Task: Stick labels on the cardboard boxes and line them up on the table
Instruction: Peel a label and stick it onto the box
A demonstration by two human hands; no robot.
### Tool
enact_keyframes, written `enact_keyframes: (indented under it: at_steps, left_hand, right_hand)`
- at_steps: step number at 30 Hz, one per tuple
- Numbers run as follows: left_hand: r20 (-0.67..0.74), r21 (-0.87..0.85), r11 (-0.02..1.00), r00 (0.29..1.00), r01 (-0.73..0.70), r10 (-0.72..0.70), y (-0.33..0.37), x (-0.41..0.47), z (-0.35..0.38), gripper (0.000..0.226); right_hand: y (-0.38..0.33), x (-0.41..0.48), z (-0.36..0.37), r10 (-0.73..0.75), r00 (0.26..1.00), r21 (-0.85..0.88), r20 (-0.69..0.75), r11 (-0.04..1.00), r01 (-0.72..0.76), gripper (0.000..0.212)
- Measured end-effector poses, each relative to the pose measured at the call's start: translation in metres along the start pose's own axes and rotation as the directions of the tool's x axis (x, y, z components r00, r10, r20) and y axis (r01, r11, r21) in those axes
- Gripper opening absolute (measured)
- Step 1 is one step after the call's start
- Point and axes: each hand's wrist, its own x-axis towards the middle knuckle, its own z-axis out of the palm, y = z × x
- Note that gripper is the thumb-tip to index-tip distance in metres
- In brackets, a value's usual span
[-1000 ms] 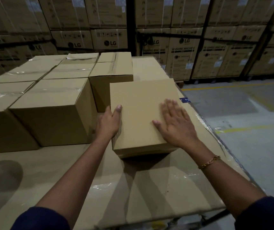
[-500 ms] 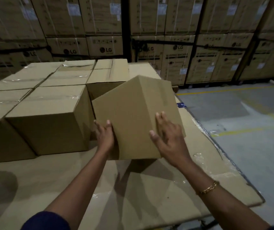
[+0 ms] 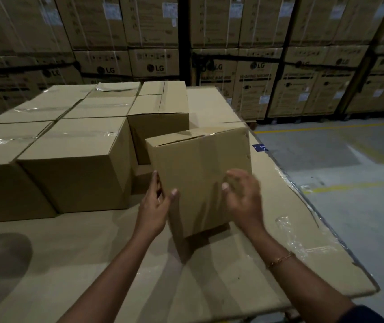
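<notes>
A plain brown cardboard box [image 3: 198, 169] is tilted up off the table [image 3: 74, 264], with one broad face toward me and its taped flap edge at the top. My left hand [image 3: 155, 206] grips its lower left edge, thumb on the front face. My right hand [image 3: 244, 197] is blurred against the lower right of the same face, fingers curled on it. No label shows on the face I see. Several more taped brown boxes [image 3: 77, 162] stand packed together on the left half of the table.
The table is covered with cardboard sheet and clear plastic film [image 3: 302, 238], and its right edge drops to a grey floor [image 3: 349, 173] with yellow lines. Stacked large printed cartons [image 3: 251, 87] on racks fill the background. A small blue tag [image 3: 259, 148] lies at the table's right edge.
The box lay flat under both hands a second ago. It has been lifted and turned, and now stands tilted with its flap edge up; my right hand has slid lower on the face.
</notes>
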Motion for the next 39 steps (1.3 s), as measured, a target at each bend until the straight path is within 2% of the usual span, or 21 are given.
enact_keyframes:
  at_steps: [1, 2, 3, 5, 7, 9, 11, 15, 20, 23, 25, 27, 29, 32, 36, 39]
  left_hand:
    - [0.012, 0.005, 1.0, 1.0, -0.003, 0.003, -0.003, 0.0, -0.004, 0.087]
    - [0.012, -0.003, 1.0, 1.0, -0.005, 0.005, -0.004, 0.0, -0.007, 0.081]
    - [0.009, -0.025, 1.0, 1.0, 0.0, 0.0, -0.005, 0.001, -0.008, 0.076]
    - [0.022, -0.085, 0.996, 0.999, 0.035, -0.033, -0.004, 0.001, -0.011, 0.073]
    - [0.057, -0.136, 0.986, 0.995, 0.093, -0.086, 0.0, 0.002, -0.012, 0.086]
    - [0.094, -0.171, 0.971, 0.984, 0.166, -0.152, 0.006, 0.003, -0.011, 0.104]
    - [0.091, -0.192, 0.956, 0.974, 0.223, -0.209, 0.011, 0.006, -0.008, 0.111]
    - [0.055, -0.152, 0.955, 0.967, 0.254, -0.248, 0.02, 0.019, 0.005, 0.106]
    - [0.176, -0.144, 0.972, 0.971, 0.186, -0.16, 0.025, 0.048, 0.038, 0.106]
    - [0.239, -0.158, 0.976, 0.965, 0.15, -0.11, 0.024, 0.072, 0.063, 0.107]
    - [0.265, -0.172, 0.977, 0.961, 0.126, -0.077, 0.022, 0.089, 0.079, 0.103]
    - [0.29, -0.164, 0.981, 0.956, 0.103, -0.052, 0.024, 0.103, 0.091, 0.101]
    - [0.32, -0.142, 0.986, 0.947, 0.089, -0.04, 0.029, 0.115, 0.102, 0.102]
    - [0.324, -0.114, 0.991, 0.946, 0.065, -0.024, 0.041, 0.143, 0.118, 0.093]
    - [0.285, -0.05, 0.996, 0.955, -0.072, 0.084, 0.063, 0.192, 0.135, 0.065]
    - [0.26, -0.008, 0.993, 0.959, -0.12, 0.118, 0.081, 0.229, 0.146, 0.056]
  right_hand:
    - [0.004, 0.012, -0.008, 0.096, 0.988, 0.032, -0.117, 0.995, -0.093, 0.037]
    - [0.008, 0.025, -0.017, 0.206, 0.965, 0.08, -0.161, 0.977, -0.195, 0.038]
    - [0.01, 0.038, -0.024, 0.316, 0.939, 0.138, -0.133, 0.944, -0.299, 0.044]
    - [0.013, 0.061, -0.035, 0.476, 0.878, 0.239, 0.041, 0.849, -0.471, 0.064]
    - [0.013, 0.072, -0.042, 0.506, 0.841, 0.191, 0.19, 0.821, -0.537, 0.075]
    - [0.011, 0.07, -0.045, 0.473, 0.839, 0.054, 0.27, 0.862, -0.503, 0.064]
    - [0.01, 0.064, -0.046, 0.421, 0.863, -0.07, 0.28, 0.905, -0.419, 0.052]
    - [0.013, 0.06, -0.051, 0.363, 0.901, -0.115, 0.237, 0.932, -0.345, 0.041]
    - [0.035, 0.076, -0.067, 0.351, 0.919, -0.15, 0.181, 0.933, -0.326, 0.044]
    - [0.046, 0.096, -0.087, 0.372, 0.885, -0.3, 0.281, 0.91, -0.288, 0.061]
    - [0.053, 0.111, -0.101, 0.466, 0.794, -0.467, 0.39, 0.844, -0.265, 0.091]
    - [0.066, 0.121, -0.109, 0.502, 0.763, -0.565, 0.407, 0.795, -0.222, 0.112]
    - [0.084, 0.124, -0.109, 0.455, 0.818, -0.557, 0.353, 0.804, -0.207, 0.114]
    - [0.111, 0.135, -0.102, 0.382, 0.883, -0.527, 0.274, 0.828, -0.194, 0.105]
    - [0.136, 0.182, -0.093, 0.325, 0.912, -0.558, 0.251, 0.818, -0.139, 0.091]
    - [0.16, 0.222, -0.083, 0.3, 0.919, -0.565, 0.256, 0.818, -0.11, 0.085]
